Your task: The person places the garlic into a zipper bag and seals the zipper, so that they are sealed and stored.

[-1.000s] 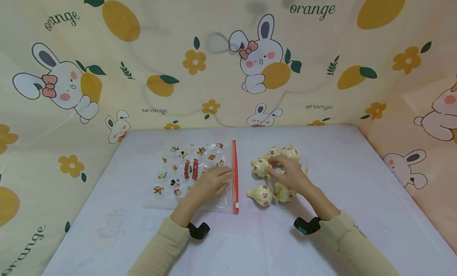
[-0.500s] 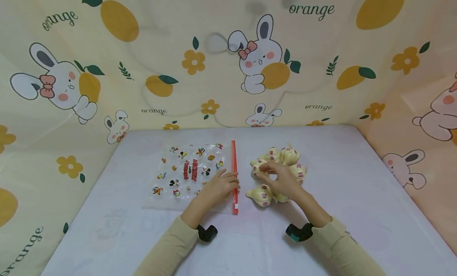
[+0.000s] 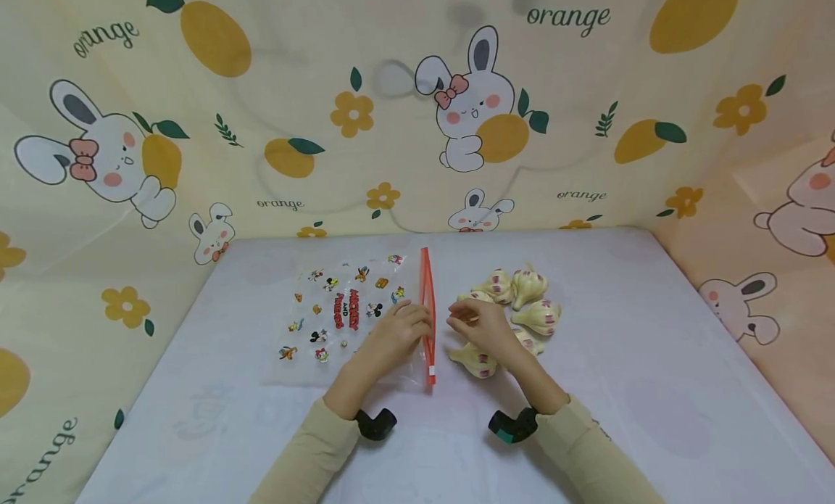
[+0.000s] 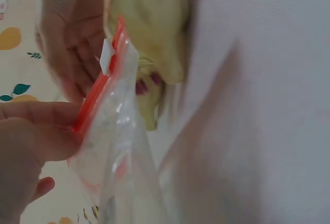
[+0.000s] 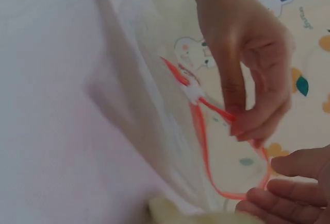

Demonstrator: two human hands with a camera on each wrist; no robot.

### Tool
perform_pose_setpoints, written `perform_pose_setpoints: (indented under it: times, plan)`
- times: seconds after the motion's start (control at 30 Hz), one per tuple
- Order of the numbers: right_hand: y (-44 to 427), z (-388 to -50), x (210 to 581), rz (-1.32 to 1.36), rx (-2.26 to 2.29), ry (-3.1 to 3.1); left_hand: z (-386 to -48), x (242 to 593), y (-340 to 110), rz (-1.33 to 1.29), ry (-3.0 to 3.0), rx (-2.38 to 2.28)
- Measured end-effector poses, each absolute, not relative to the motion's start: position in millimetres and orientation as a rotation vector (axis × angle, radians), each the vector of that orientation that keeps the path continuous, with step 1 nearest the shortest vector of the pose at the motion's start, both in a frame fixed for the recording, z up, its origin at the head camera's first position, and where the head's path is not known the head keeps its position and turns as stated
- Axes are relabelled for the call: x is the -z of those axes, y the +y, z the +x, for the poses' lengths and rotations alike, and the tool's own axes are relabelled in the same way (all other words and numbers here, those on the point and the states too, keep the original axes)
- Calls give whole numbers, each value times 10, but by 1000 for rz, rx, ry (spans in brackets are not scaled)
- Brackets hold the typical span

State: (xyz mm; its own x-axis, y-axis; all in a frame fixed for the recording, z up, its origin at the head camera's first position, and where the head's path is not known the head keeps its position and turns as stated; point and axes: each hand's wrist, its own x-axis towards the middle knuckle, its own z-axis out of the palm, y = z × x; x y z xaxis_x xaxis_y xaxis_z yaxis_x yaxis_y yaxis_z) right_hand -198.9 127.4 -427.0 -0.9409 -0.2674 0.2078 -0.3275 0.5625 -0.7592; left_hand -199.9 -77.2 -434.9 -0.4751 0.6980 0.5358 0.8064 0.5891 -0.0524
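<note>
A clear zip bag [image 3: 339, 315] printed with cartoon figures lies on the table, its red zip edge [image 3: 427, 272] on the right side. My left hand [image 3: 398, 333] pinches the upper side of that edge between thumb and fingers. In the right wrist view, the red rim [image 5: 206, 152] stands apart as a loop, so the mouth gapes. My right hand [image 3: 489, 330] holds nothing; its fingers are extended beside the mouth, and I cannot tell whether they touch the rim. Several garlic bulbs [image 3: 538, 317] lie beneath and beyond the right hand, one partly hidden behind it.
A white cloth covers the table [image 3: 652, 359]. Behind it and at both sides rises a cream curtain [image 3: 404, 141] printed with rabbits and oranges. A black wrist device [image 3: 376, 424] sits on each wrist.
My left hand has shifted right to the zip edge and lifted its upper side, parting the bag's mouth. My right hand has left the garlic bulbs and moved left toward the bag.
</note>
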Motion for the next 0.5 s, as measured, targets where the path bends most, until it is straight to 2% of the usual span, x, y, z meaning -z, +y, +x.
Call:
perform_pose_setpoints:
  times: [0.27, 0.5]
  plan:
    - [1120, -2128, 4273, 449, -1251, -2797, -1949, 4191, -788, -1190, -2264, 385]
    - [1044, -2172, 4246, 255, -1277, -2790, -1919, 4137, -761, -1176, -2257, 443]
